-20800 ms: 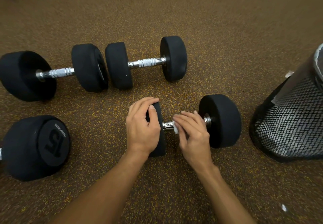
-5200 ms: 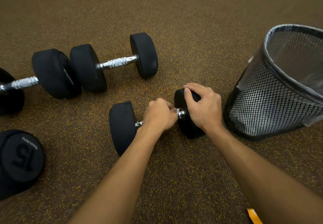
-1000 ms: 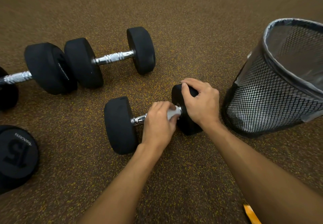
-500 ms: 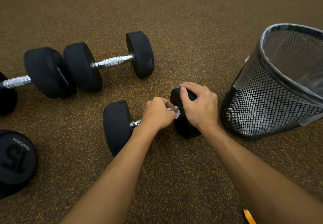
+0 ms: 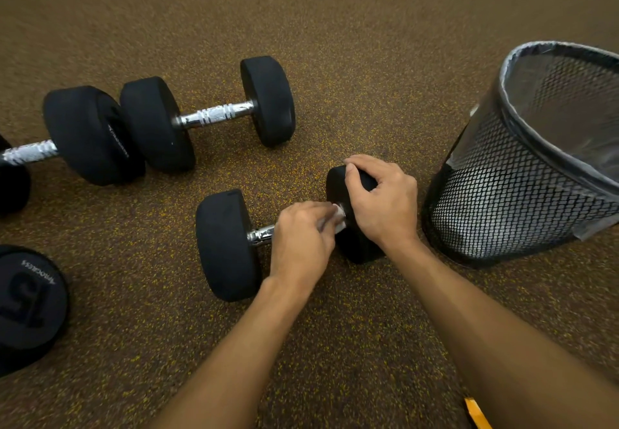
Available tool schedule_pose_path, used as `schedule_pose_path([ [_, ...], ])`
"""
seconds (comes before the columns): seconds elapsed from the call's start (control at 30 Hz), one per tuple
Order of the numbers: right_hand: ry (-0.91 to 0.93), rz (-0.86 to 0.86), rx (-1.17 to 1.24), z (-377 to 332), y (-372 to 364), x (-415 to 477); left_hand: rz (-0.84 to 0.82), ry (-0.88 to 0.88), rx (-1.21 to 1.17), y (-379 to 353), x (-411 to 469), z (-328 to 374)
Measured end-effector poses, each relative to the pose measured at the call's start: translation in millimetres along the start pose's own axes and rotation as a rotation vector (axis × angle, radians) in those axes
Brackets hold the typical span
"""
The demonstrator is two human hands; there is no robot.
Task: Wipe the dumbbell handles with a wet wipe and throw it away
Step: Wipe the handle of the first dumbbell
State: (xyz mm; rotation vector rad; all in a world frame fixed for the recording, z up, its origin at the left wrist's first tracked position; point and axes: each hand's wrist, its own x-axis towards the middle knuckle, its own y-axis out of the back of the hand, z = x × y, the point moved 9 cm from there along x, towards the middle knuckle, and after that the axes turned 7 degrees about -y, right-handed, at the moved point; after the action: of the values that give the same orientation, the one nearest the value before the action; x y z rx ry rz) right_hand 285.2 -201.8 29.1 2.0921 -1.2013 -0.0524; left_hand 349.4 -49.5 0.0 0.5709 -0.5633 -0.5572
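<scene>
On the speckled floor [image 5: 335,60], beside the mesh bin [image 5: 522,194], lay the nearest dumbbell [image 5: 227,244]. The right hand [image 5: 385,207] gripped its right head; the left hand [image 5: 301,241] clasped the wet wipe [image 5: 339,219] round its handle [image 5: 263,235].

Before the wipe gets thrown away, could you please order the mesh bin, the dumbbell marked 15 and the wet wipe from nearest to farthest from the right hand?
1. The wet wipe, just left of the right hand, on the handle.
2. The mesh bin, to its right.
3. The dumbbell marked 15, far left.
</scene>
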Motion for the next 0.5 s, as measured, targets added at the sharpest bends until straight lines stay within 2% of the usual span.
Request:
schedule_pose_path([
  [0.1, -0.010, -0.008, -0.006, 0.4, -0.4, 1.3, -0.071, 0.142, -0.005, -4.2, 10.8, -10.9],
  [0.23, -0.007, -0.002, -0.008, -0.3, 0.3, 1.4, -0.058, -0.106, 0.079, -6.4, 2.0, 7.8],
  [0.3, -0.003, 0.003, -0.005, -1.0, 0.9, 0.0, -0.044, -0.125, 0.045, -4.2, -4.1, 6.5],
  [0.43, -0.004, -0.008, -0.014, -2.6, 0.0, 0.8, -0.113, 0.205, -0.095, -6.2, 8.6, -20.5],
  [0.5, -0.012, -0.011, -0.013, -1.7, -0.3, 1.7, -0.137, 0.211, -0.087, -6.7, 9.5, -17.3],
])
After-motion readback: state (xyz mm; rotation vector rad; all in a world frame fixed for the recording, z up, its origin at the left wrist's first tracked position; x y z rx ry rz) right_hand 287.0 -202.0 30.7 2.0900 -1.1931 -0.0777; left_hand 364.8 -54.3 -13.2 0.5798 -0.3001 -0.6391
